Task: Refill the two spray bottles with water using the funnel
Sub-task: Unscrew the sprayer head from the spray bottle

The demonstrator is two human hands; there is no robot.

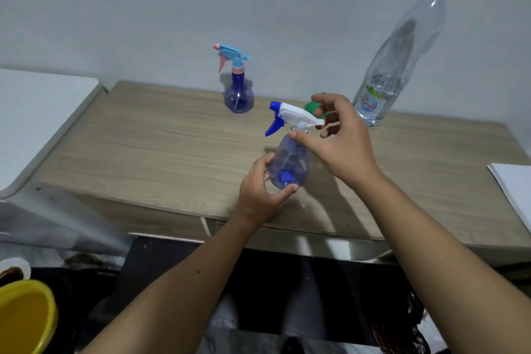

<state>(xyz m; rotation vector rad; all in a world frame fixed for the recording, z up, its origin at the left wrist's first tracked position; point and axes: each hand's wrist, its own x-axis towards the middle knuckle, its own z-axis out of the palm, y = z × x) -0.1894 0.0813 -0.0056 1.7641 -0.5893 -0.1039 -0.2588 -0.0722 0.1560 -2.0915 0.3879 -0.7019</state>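
Holding the near spray bottle by its round belly is the left hand, thumb under the base and fingers curled round the far side, so it's a proper grip. It sits close to the front edge of the wooden table, not much tabletop between it and the drop-off. The right hand comes in over the top, thumb tip touching the neck just under the white sprayer head, fingers spread loosely around the back of that head; can't really tell if it's actually pinching anything or just touching.

Room-wise, the left half of the table is bare wood, and so is a wide strip between the two spray bottles. The second spray bottle, light blue and pink trigger, stands upright near the back edge by the wall, well apart from the hands. A tall water bottle with a blue cap is at the back right, leaning a bit in the wide lens, water only low down. Something green, probably the funnel, peeks out behind the right fingers, mostly hidden.

The held bottle is clear bluish plastic with a blue nozzle and trigger, dip tube visible inside. A white sheet pokes in at the right edge and a yellow bucket sits down at bottom left.
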